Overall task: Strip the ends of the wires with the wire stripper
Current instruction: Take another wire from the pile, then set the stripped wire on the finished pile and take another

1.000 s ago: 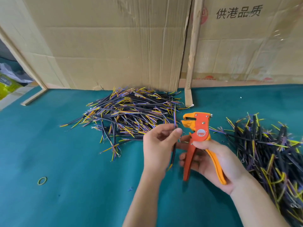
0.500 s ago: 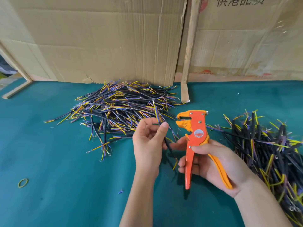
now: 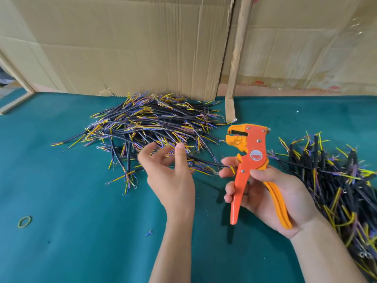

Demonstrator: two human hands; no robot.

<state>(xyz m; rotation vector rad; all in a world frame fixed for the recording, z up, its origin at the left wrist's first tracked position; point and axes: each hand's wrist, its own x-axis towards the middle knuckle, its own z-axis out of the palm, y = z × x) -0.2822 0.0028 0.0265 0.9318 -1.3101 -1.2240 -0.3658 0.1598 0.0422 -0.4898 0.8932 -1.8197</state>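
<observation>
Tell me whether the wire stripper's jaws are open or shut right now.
Open. The wire stripper, gripped in the right hand, shows a dark gap between its upper and lower jaws, with no wire in them; its handles are spread apart.

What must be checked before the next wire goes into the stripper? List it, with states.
1. Wire stripper gripped in right hand: ok.
2. Stripper mouth open and empty: ok.
3. Left hand free, fingers spread: ok.
4. Next wire picked up: not ok; the left hand only hovers over the left pile.
5. Which of the left pile and right pile is unstripped stock: cannot tell.
</observation>
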